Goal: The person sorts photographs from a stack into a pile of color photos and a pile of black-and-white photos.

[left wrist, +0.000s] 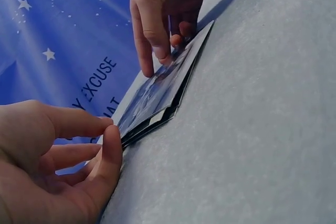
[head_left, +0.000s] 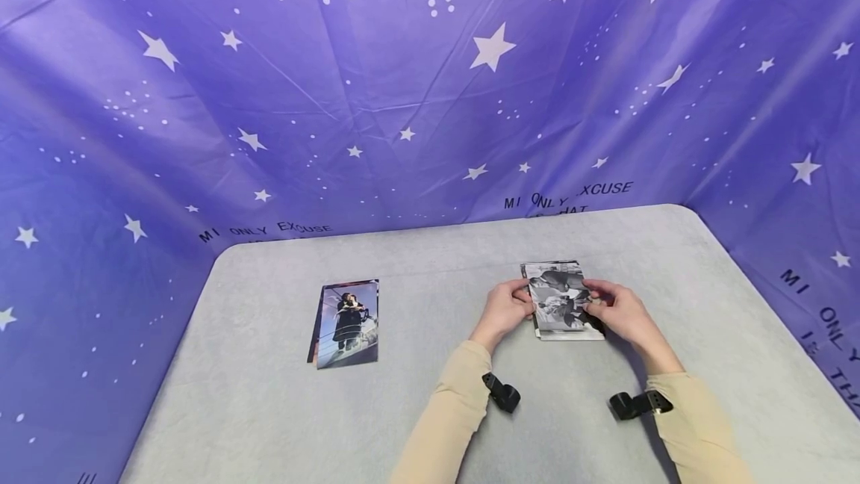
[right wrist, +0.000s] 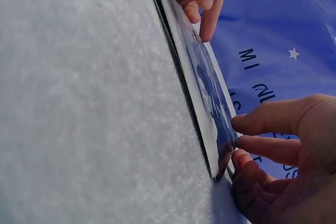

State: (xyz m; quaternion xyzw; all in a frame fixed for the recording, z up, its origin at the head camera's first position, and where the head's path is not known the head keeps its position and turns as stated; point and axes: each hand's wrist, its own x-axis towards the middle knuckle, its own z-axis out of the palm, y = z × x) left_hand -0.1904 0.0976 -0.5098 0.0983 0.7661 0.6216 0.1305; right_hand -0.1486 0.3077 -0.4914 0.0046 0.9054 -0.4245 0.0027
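Note:
A small stack of photo cards [head_left: 561,312] lies on the right part of the table, a black-and-white picture of people on top. My left hand [head_left: 504,310] holds the top photo's left edge between thumb and fingers. At the opposite edge, my right hand [head_left: 625,317] pinches the same photo. Seen from the left wrist, the layered cards [left wrist: 157,95] sit slightly uneven, with gaps at the near corner. In the right wrist view, the thumb and fingers of the right hand [right wrist: 294,161] meet the card edge.
A second pile of photos [head_left: 348,323] lies to the left, slightly fanned; its top picture shows two figures at a railing. The grey table [head_left: 269,424] has rounded back corners. Purple star-printed cloth [head_left: 403,81] hangs behind and at both sides.

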